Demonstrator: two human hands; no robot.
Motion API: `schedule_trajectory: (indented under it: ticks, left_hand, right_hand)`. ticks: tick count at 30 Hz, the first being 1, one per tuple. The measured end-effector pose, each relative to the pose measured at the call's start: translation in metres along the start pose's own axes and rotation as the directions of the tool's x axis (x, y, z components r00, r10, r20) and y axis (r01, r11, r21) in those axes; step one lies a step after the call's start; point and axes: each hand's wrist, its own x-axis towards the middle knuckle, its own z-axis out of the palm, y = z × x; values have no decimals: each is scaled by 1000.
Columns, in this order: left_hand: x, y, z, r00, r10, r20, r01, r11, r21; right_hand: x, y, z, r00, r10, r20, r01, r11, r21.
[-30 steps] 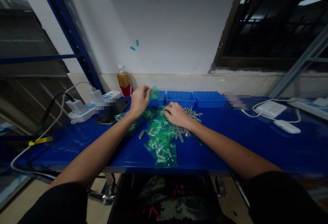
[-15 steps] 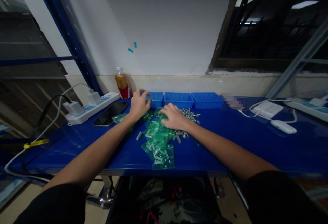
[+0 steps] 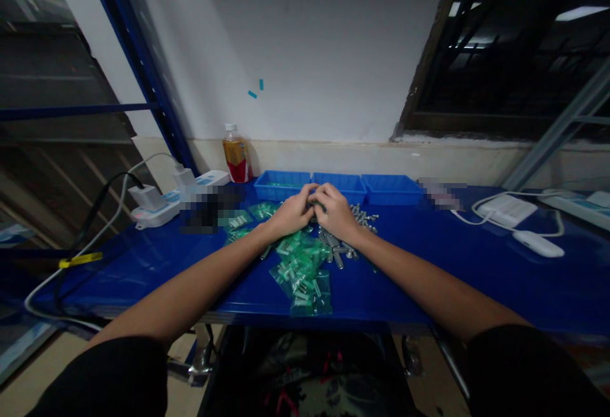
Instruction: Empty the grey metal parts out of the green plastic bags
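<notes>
My left hand [image 3: 291, 215] and my right hand [image 3: 334, 211] meet over the middle of the table, fingertips together. Both have curled, closed fingers; whatever is between them is hidden. Below them lies a heap of green-tinted zip bags [image 3: 301, 264] holding small white and metal parts. More filled bags [image 3: 238, 220] lie left of my left wrist. Beside my right hand are loose metal screws [image 3: 366, 217] and longer metal pieces [image 3: 337, 255]. Just behind the hands stand the blue trays, the left tray [image 3: 281, 193] with some green bags in it.
Along the wall are the middle blue tray [image 3: 345, 196], the right blue tray [image 3: 393, 198] and a drink bottle [image 3: 237, 156]. At left lies a power strip [image 3: 159, 213] with cables. A white charger [image 3: 508, 210] and a white device [image 3: 538, 243] lie at right.
My left hand has moved right and down from the left tray to my right hand. My right hand has risen off the bags, and its fingers now meet the left ones.
</notes>
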Motion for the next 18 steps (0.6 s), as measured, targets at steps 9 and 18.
schedule_trajectory:
  ticks: [9,18]
  left_hand:
    - [11,-21,-25,976,-18,-215,47,990,131]
    - [17,-27,-69,846,-114,-522,143,990,16]
  right_hand:
    - [11,-61,-35,989,-6,150,26,991,-132]
    - [-24,-124,-25,720,-256,645,276,959,73]
